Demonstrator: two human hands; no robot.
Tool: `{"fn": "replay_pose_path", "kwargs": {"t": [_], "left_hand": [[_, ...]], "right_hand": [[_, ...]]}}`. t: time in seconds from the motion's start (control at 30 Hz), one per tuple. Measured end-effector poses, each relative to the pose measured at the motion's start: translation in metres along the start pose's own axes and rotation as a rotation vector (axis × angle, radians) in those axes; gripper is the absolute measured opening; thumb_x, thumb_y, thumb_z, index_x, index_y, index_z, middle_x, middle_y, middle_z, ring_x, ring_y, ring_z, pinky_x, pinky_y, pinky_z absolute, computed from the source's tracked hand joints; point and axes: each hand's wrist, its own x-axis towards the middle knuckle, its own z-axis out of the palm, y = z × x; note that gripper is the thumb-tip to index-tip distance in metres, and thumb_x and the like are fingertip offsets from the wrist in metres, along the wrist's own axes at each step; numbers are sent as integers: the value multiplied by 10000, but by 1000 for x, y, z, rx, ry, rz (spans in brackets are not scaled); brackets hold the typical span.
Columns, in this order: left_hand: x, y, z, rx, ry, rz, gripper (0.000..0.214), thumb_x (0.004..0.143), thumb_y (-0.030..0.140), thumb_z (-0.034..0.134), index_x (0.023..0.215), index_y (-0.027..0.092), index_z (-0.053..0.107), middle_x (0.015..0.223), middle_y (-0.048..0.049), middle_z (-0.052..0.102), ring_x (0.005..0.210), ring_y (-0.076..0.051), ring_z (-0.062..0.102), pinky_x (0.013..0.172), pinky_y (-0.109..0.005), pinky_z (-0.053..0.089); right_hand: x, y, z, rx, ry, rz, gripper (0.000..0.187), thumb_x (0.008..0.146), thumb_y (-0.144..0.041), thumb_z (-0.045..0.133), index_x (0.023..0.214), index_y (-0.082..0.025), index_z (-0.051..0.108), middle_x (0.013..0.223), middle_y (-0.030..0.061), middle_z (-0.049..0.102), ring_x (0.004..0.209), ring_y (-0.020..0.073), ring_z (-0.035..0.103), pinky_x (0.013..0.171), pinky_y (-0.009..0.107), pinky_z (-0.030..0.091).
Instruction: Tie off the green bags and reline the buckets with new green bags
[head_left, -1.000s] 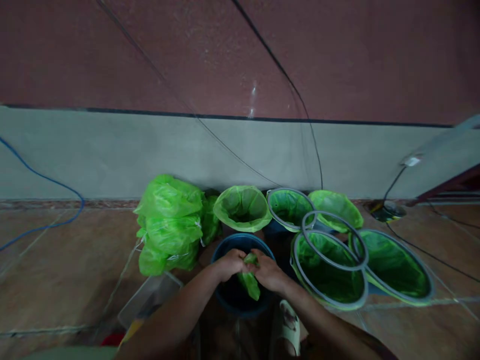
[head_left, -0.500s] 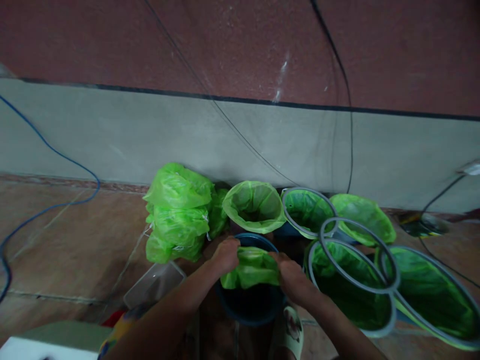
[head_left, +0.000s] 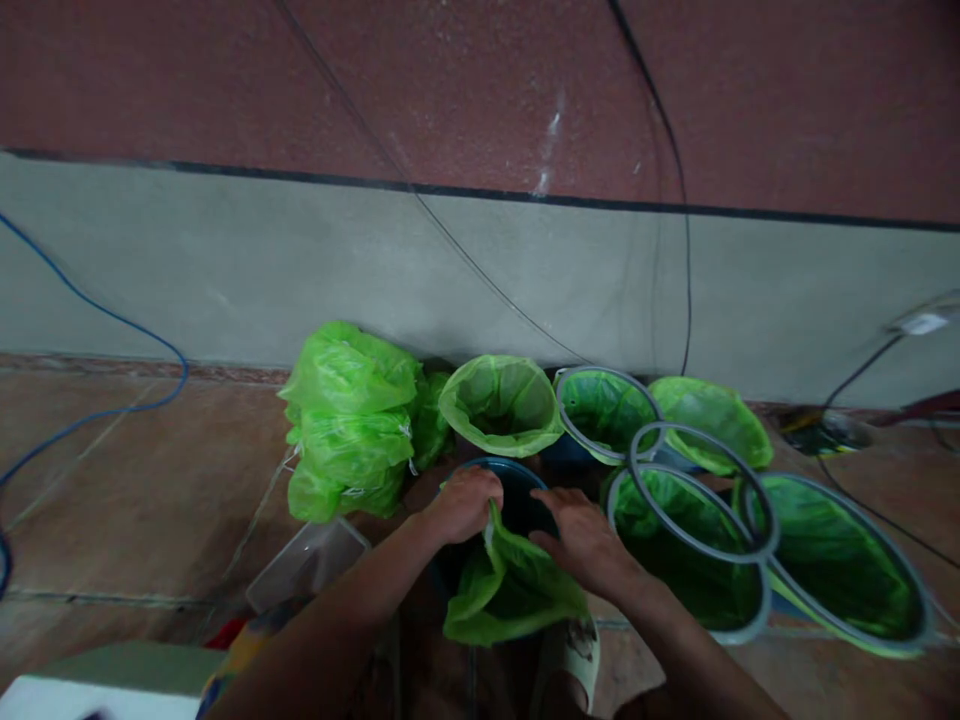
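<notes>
A green plastic bag (head_left: 510, 590) hangs over the near side of a dark blue bin (head_left: 499, 462), its folds covering much of the opening. My left hand (head_left: 469, 500) is closed on the bag's upper edge at the bin's left side. Over the right side, my right hand (head_left: 577, 530) has its fingers stretched out and apart, next to the bag without gripping it. Right behind this bin stands another bin lined with a pale green bag (head_left: 502, 405).
To the right are several green-lined bins, some with grey rims (head_left: 690, 600); a loose grey ring (head_left: 705, 428) lies across two. Stuffed green bags (head_left: 349, 420) are piled left, near a clear plastic container (head_left: 307, 565). A blue cable (head_left: 97, 305) runs along the floor and wall.
The bag, earlier stretched between both hands over the bin, now droops toward me over its near side. My right hand has let go and opened; my left still grips the edge.
</notes>
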Motion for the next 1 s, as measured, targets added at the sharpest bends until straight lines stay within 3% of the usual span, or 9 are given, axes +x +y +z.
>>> {"fn": "replay_pose_path", "kwargs": {"t": [0.1,0.2,0.33,0.53,0.63,0.73,0.83,0.9,1.0], "left_hand": [[2,8,-1,-45,59,-1,323,727,32,434,783,203,703,1018,-21,697,1007,-147,608,966,-292,424],[1,10,-2,-39,111,-40,327,753,60,446,813,227,720,1136,-8,673,1085,-158,582,1027,-331,388],[0,10,-4,0,158,-101,305,797,127,466,861,257,734,1228,2,637,1162,-193,535,1046,-393,360],[0,12,2,14,177,-115,296,847,197,461,975,259,721,1187,-8,654,1109,-212,550,1002,-405,385],[0,13,5,27,196,-119,276,838,215,485,990,265,711,1211,-8,635,1114,-221,544,1007,-417,388],[0,18,1,69,347,-189,359,795,225,551,1145,229,632,1338,-63,533,1200,-240,490,1036,-426,383],[-2,29,-4,95,515,-317,351,814,319,562,1134,175,577,1211,-107,573,1141,-227,524,1009,-386,422],[-4,36,-3,109,488,-393,368,807,441,577,1062,177,569,1069,-94,615,1047,-227,571,952,-367,460],[-5,40,7,143,301,-493,515,751,527,625,1104,165,530,1013,-89,650,977,-241,617,881,-349,488]], "right_hand": [[8,-12,18,98,-36,-43,501,785,-322,584,1253,-146,560,1212,134,632,1130,280,558,932,364,396],[14,-22,36,173,-92,-33,371,806,-319,535,1115,-122,590,992,109,696,912,232,632,774,310,419],[18,-25,46,273,-49,2,324,808,-273,502,1080,-111,566,817,69,694,721,184,619,641,279,382],[14,-30,52,453,23,-30,540,765,-383,594,1217,-117,464,1030,114,685,912,242,641,755,322,458],[14,-31,52,427,84,-24,391,808,-294,517,1166,-139,503,1059,117,676,966,238,634,811,323,454],[15,-28,44,356,76,57,267,826,-217,440,1052,-145,562,957,109,689,892,225,644,776,308,439],[16,-22,34,316,73,122,242,824,-252,468,1010,-149,584,893,100,691,826,224,639,731,304,426],[17,-17,31,345,82,131,242,835,-270,465,1010,-161,592,888,86,692,818,213,637,719,292,425],[19,-11,29,386,57,130,254,835,-280,473,1021,-167,604,895,75,697,827,204,641,726,281,434]]}}
